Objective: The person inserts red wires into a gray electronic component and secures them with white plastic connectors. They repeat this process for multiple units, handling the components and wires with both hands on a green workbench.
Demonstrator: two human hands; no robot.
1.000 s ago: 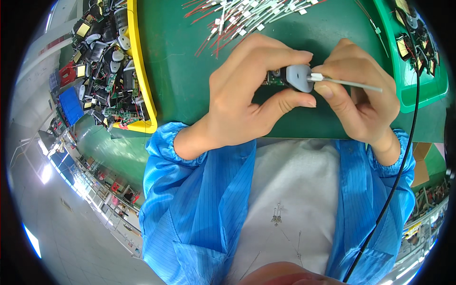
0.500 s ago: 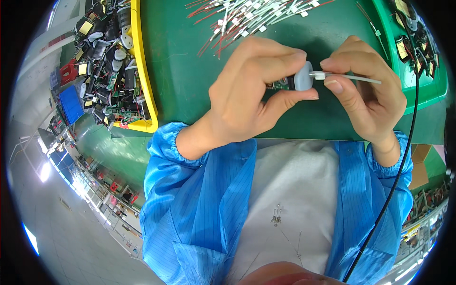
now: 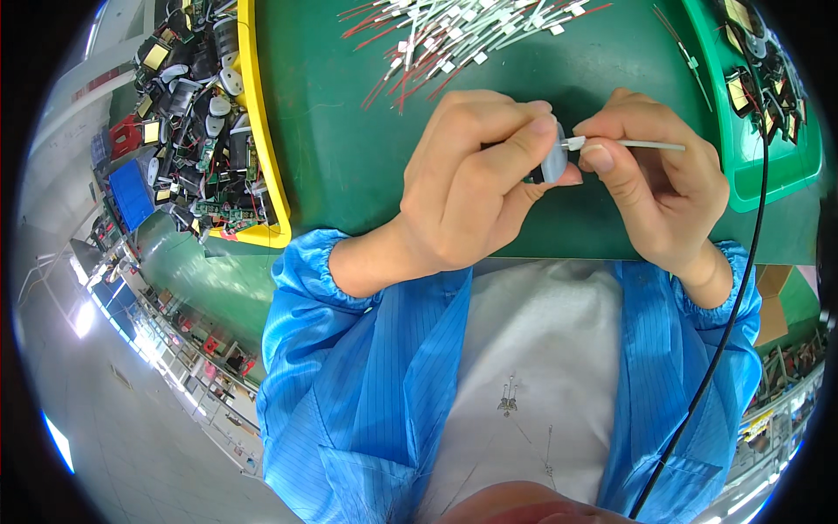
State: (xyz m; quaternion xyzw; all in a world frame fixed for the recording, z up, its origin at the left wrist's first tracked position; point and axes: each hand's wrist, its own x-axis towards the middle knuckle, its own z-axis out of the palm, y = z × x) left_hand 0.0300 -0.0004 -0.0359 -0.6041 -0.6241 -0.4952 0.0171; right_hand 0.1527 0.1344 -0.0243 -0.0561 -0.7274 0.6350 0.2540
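Observation:
My left hand point(image 3: 467, 188) is closed around a small electronic unit with a rounded grey end piece point(image 3: 554, 164). Its fingers cover most of the unit's body. Between the thumb and forefinger of my right hand point(image 3: 663, 183) is a thin white wire lead point(image 3: 650, 145) with a small white connector point(image 3: 575, 143). The connector end points left at the grey piece and meets it or nearly so; whether it is plugged in I cannot tell. The lead's free end sticks out to the right past my fingers.
A pile of red and white wire leads point(image 3: 463, 33) lies at the far side of the green table point(image 3: 349, 131). On the left, a yellow bin point(image 3: 278, 205) holds many electronic units. A green tray point(image 3: 746, 196) with more units stands right, a single lead point(image 3: 692, 63) beside it. A black cable point(image 3: 742, 288) hangs at right.
Both hands have shifted slightly downward, and my right hand a little left. The unit has turned in my left hand, so its circuit board no longer shows.

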